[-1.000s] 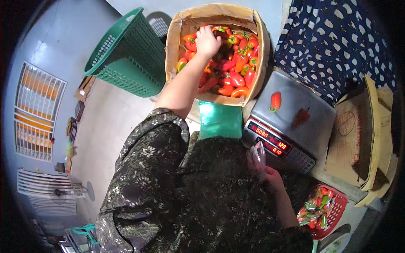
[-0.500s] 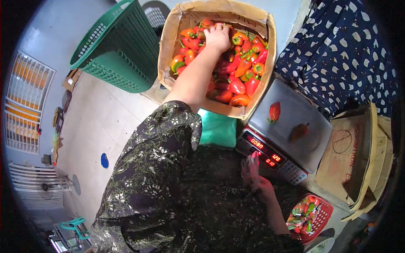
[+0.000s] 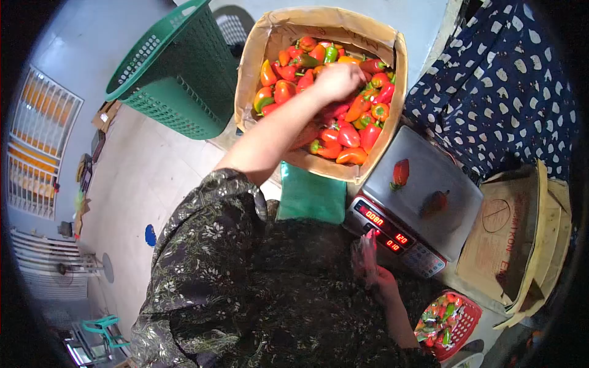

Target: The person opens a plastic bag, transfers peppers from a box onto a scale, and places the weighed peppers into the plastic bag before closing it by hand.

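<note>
My left hand point(image 3: 342, 82) reaches into a cardboard box point(image 3: 244, 89) filled with red, orange and partly green peppers point(image 3: 350, 136). Its fingers curl down among them, and whatever they close on is hidden. Low in front of my body, my right hand point(image 3: 385, 283) grips a clear plastic bag point(image 3: 365, 260), whose contents I cannot make out. Just past the bag stands a digital scale point(image 3: 412, 150) with glowing red figures. On its metal plate lie a red pepper point(image 3: 400, 173) and a darker, blurry shape that may be a reflection.
Left of the box is a tall green basket point(image 3: 184, 101). A green plastic sheet point(image 3: 311, 195) lies below the box. Right of the scale are folded cardboard boxes point(image 3: 491, 230) and dark patterned fabric point(image 3: 485, 80). A red basket point(image 3: 471, 319) of bagged peppers sits lower right.
My left hand has moved right and slightly down within the box, its spread fingers now curled. The right hand still holds the bag near the scale. The view has shifted slightly.
</note>
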{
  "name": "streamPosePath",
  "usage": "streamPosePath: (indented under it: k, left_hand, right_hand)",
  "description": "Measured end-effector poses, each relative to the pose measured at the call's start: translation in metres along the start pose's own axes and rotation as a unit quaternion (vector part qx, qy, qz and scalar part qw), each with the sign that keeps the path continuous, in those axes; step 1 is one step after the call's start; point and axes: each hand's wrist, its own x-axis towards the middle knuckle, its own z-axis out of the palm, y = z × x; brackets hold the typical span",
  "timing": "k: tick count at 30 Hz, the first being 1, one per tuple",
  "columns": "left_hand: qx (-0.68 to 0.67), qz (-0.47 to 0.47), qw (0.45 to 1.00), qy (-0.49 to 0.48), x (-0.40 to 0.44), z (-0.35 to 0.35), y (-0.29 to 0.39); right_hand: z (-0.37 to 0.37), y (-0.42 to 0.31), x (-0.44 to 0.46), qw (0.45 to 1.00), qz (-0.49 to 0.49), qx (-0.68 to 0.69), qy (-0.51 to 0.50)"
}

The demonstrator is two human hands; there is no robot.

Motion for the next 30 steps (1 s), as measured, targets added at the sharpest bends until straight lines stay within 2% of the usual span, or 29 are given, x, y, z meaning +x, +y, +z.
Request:
streamPosePath:
  k: [2,3,7,11,13,16,19,23,25,27,29,30]
  left_hand:
    - [0.133,0.045,0.982,0.125,0.031,0.004,-0.03]
    - [0.188,0.046,0.97,0.145,0.042,0.002,-0.041]
    - [0.268,-0.087,0.959,0.028,0.062,0.005,-0.061]
    - [0.348,-0.104,0.931,0.022,0.07,0.022,-0.063]
    - [0.381,-0.077,0.921,0.044,0.068,0.031,-0.063]
    - [0.306,0.028,0.946,0.1,0.056,0.032,-0.068]
    - [0.267,0.043,0.959,0.088,0.053,0.029,-0.069]
    - [0.229,0.049,0.962,0.139,0.047,0.034,-0.07]
    - [0.204,0.102,0.955,0.188,0.044,0.029,-0.079]
    - [-0.01,0.137,0.958,0.252,0.033,0.014,-0.078]
    - [-0.173,0.09,0.927,0.32,0.012,-0.007,-0.069]
    - [-0.202,0.059,0.916,0.341,0.005,-0.018,-0.076]
  right_hand:
    - [0.009,-0.007,-0.004,1.0,-0.004,0.004,-0.007]
    - [0.008,-0.007,-0.003,1.0,-0.007,0.011,-0.019]
    - [-0.007,0.004,0.01,0.998,-0.023,0.03,-0.05]
    - [-0.013,0.009,0.011,0.999,0.012,0.038,-0.022]
    - [0.003,-0.002,0.007,0.999,0.038,0.02,0.008]
    - [-0.004,0.0,0.014,0.999,0.028,0.037,-0.014]
    - [-0.002,0.002,0.017,0.998,0.031,0.048,-0.032]
    - [-0.01,0.005,0.02,0.997,0.013,0.028,-0.065]
    - [-0.018,0.007,0.022,0.997,0.034,-0.011,-0.063]
    - [-0.016,0.0,0.012,0.998,0.033,-0.005,-0.055]
    - [0.002,-0.013,0.005,0.998,0.0,0.048,-0.047]
    - [0.001,-0.011,0.006,0.998,0.006,0.044,-0.039]
